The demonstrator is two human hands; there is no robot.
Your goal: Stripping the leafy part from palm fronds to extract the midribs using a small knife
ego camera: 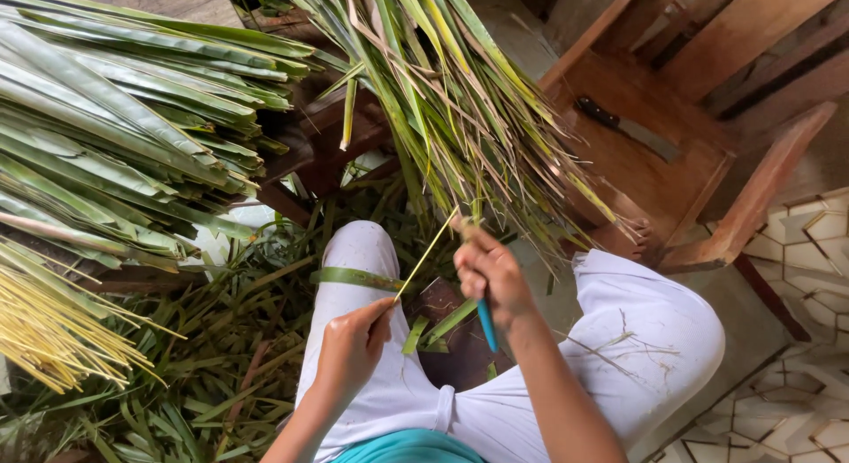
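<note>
Green leaf offcuts litter the floor [221,374] around the seated person's white-trousered knees, with a wooden chair [672,162] beyond them. Between the hands runs a thin pale leaf rib [426,253], slanting from near the lap up and away towards the hanging bundle of palm fronds [460,100]. The left hand [354,344] pinches the rib's lower end, nearer the body. The right hand [491,273], farther out and closer to the bundle, is closed around a blue-handled tool [486,323] at the rib's upper end. Stacked flat leaves [115,118] lie left of the bundle.
</note>
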